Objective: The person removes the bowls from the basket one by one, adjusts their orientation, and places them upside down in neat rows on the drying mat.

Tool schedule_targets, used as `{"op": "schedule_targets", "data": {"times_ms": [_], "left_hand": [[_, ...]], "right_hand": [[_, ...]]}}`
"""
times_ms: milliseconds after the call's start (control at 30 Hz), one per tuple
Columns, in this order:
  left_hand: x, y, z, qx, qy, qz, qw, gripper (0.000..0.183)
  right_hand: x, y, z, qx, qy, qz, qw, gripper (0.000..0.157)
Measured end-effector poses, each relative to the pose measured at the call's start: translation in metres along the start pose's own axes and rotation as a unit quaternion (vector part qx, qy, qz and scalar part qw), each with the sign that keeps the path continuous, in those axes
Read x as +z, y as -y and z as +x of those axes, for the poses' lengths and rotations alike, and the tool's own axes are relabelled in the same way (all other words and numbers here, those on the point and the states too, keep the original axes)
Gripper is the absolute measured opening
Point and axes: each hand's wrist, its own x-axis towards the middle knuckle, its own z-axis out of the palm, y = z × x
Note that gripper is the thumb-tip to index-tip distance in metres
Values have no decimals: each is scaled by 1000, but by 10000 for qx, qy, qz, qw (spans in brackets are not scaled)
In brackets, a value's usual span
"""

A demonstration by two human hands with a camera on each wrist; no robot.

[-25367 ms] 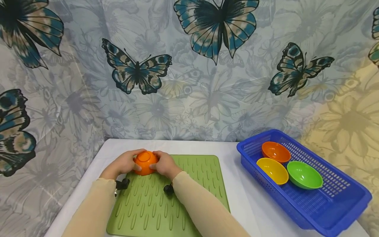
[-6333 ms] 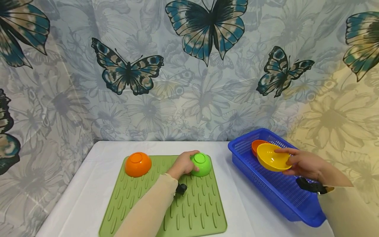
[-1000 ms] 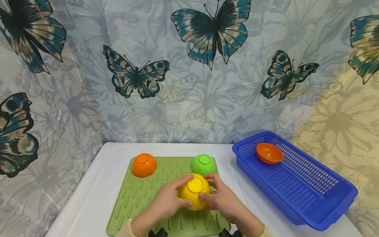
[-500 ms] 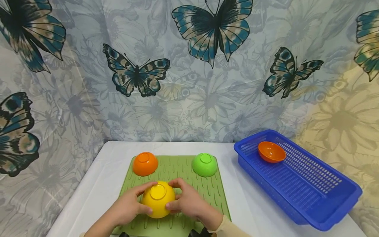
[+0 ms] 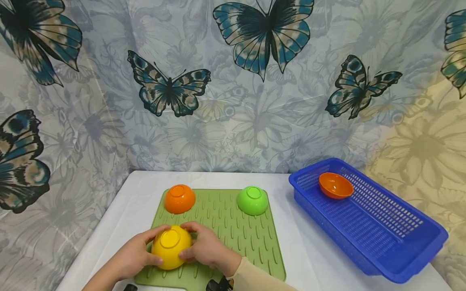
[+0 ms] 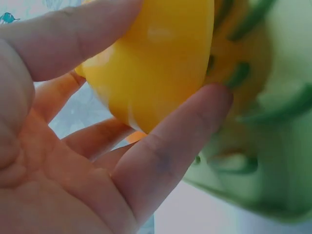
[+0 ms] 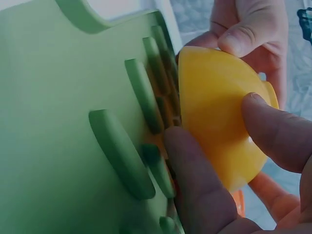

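Both hands hold a yellow bowl (image 5: 171,252), bottom up, over the front left of the green ridged mat (image 5: 240,242). My left hand (image 5: 132,252) grips its left side and my right hand (image 5: 211,248) its right, thumbs and fingers spread round the wall. In the right wrist view the rim of the yellow bowl (image 7: 214,112) is close to the mat's ridges; I cannot tell whether it touches them. Behind it, an orange bowl (image 5: 180,201) lies upside down at the mat's back left corner. An upturned green bowl (image 5: 253,202) occupies the back right.
To the right stands a blue slotted basket (image 5: 386,250), set at an angle, with another orange bowl (image 5: 335,186) facing up in its far end. White cloth (image 5: 295,242) covers the table, and a butterfly-print curtain (image 5: 251,129) hangs behind it.
The green and yellow bowls have left the basket; the green one now lies on the mat. Within the last second both hands carried the yellow bowl leftward across the mat.
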Motion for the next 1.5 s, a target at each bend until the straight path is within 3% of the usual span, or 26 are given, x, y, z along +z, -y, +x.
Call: {"op": "schedule_targets", "data": {"times_ms": [133, 400, 600, 700, 900, 1067, 1167, 1267, 1367, 1500], "left_hand": [[-2, 5, 2, -21, 67, 80, 9999, 85], [-1, 3, 3, -169, 233, 296, 9991, 85], [3, -1, 6, -100, 122, 337, 9993, 81], [3, -2, 7, -222, 86, 224, 9995, 82], [3, -2, 9, -372, 155, -19, 9992, 82], [5, -4, 12, -284, 126, 299, 9991, 81], [6, -6, 13, -342, 117, 382, 9986, 82], [5, -7, 13, -396, 130, 385, 9984, 83], [6, -7, 13, -447, 126, 375, 9982, 84], [7, -7, 13, -479, 156, 345, 9981, 85]], "right_hand": [[4, -1, 2, 50, -35, 2, 10000, 68], [7, 1, 2, 81, -123, -533, 9985, 64], [8, 3, 2, 87, -193, -842, 9962, 63], [8, 3, 2, 70, -166, -884, 9959, 62], [0, 8, -2, 1, -189, -1417, 9897, 49], [-16, 17, -6, 102, -237, -1478, 9887, 46], [-35, 27, -7, 66, -186, -1263, 9918, 48], [-69, 48, -10, -74, -255, -1181, 9926, 51], [-121, 79, -17, -264, -618, -1257, 9898, 54], [-212, 117, -37, -169, -1456, -1125, 9828, 60]]}}
